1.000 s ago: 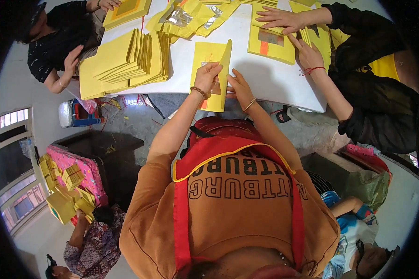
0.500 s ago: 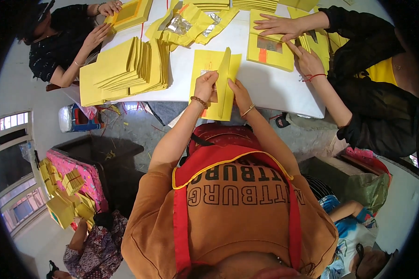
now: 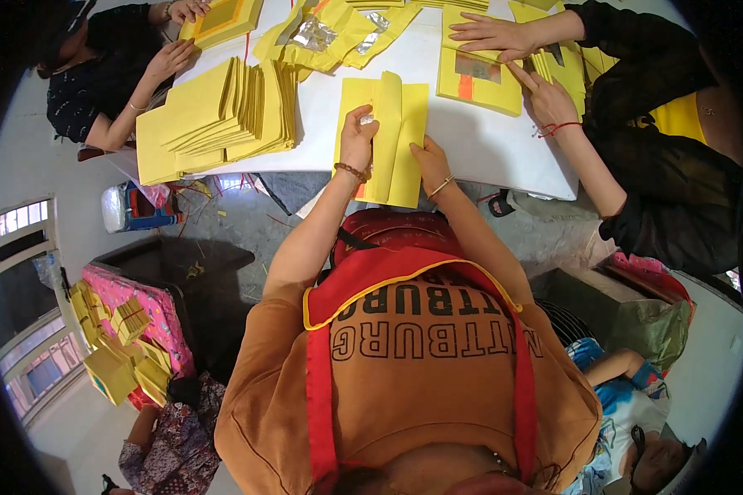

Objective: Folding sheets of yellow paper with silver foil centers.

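Observation:
A yellow paper sheet (image 3: 400, 132) lies on the white table (image 3: 487, 148) at its near edge, with a raised fold running down its middle. My left hand (image 3: 357, 140) presses on the left half of the sheet, fingers by a small silver foil patch. My right hand (image 3: 431, 161) rests flat on the lower right part of the same sheet. Both wrists wear thin bracelets.
A fanned stack of yellow sheets (image 3: 215, 115) lies at the left. A person's hands (image 3: 504, 37) work on yellow paper with an orange strip (image 3: 479, 78) at the right. Foil-patched sheets (image 3: 322, 33) lie at the back. Another person (image 3: 115, 66) sits far left. More yellow bundles (image 3: 115, 338) sit on the floor.
The folded yellow sheet has been laid flatter on the table. My left hand moved up onto its left half and my right hand slid down its right side.

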Demonstrator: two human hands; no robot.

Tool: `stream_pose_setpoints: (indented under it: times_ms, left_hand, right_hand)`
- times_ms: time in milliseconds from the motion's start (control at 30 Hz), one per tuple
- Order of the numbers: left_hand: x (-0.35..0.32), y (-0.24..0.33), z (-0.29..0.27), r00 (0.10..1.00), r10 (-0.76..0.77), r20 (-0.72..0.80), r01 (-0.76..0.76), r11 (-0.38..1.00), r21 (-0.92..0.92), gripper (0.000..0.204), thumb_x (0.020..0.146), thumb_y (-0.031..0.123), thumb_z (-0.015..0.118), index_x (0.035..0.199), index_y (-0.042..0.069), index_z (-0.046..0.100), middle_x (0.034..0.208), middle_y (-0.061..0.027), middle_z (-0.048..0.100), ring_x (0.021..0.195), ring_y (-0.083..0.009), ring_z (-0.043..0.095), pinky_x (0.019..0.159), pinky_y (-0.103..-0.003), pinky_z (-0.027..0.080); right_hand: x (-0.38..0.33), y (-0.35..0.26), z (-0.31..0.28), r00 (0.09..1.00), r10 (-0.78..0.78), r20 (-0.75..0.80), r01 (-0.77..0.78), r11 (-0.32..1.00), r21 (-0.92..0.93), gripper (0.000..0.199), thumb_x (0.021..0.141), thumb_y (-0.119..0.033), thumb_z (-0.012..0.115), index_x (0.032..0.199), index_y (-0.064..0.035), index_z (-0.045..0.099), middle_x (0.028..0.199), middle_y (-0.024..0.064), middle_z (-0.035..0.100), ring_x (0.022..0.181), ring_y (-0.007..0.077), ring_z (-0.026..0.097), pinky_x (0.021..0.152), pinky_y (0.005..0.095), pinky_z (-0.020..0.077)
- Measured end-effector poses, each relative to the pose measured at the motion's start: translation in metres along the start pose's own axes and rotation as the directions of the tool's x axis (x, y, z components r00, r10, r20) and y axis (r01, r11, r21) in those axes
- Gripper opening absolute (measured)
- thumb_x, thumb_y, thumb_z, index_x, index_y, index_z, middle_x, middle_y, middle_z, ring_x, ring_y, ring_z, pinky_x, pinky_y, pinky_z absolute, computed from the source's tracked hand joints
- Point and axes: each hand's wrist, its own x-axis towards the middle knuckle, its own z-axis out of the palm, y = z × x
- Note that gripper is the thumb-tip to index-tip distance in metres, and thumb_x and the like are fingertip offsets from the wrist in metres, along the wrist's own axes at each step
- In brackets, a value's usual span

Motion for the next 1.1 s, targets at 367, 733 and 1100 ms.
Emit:
stream_pose_setpoints:
  times_ms: [367,733,1100]
  left_hand:
    - [-0.005,0.004,-0.001,0.996,-0.079,0.043,0.079,0.997,-0.016,0.013,0.081,0.012,0.055,0.087,0.001,0.054,0.074,-0.0024,0.057,0.059,-0.0078,0.052,0.051,-0.020,0.043]
    - [-0.005,0.005,0.003,0.994,-0.108,0.010,0.109,0.990,-0.086,0.009,0.080,0.011,0.056,0.079,0.002,0.057,0.068,-0.0010,0.056,0.054,-0.0070,0.050,0.049,-0.019,0.041]
    - [-0.007,0.003,0.004,0.997,-0.078,-0.028,0.078,0.997,0.021,0.012,0.081,0.014,0.055,0.082,0.002,0.058,0.069,0.0014,0.055,0.055,-0.0048,0.047,0.050,-0.019,0.039]
  right_hand:
    - [-0.010,-0.019,0.013,0.999,0.049,-0.010,-0.048,0.996,0.070,0.028,0.085,-0.018,0.048,0.105,0.0008,0.052,0.090,0.0038,0.057,0.076,0.0105,0.054,0.067,0.0232,0.0431]
    - [-0.012,-0.022,0.016,0.999,0.047,0.001,-0.047,0.998,0.042,0.033,0.087,-0.024,0.044,0.109,0.0001,0.050,0.096,0.0041,0.056,0.083,0.0106,0.053,0.072,0.0224,0.0414]
    - [-0.008,-0.016,0.015,0.999,0.014,-0.036,-0.012,0.998,0.062,0.032,0.087,-0.025,0.045,0.106,-0.0002,0.052,0.092,0.0028,0.057,0.080,0.0096,0.052,0.070,0.0220,0.0414]
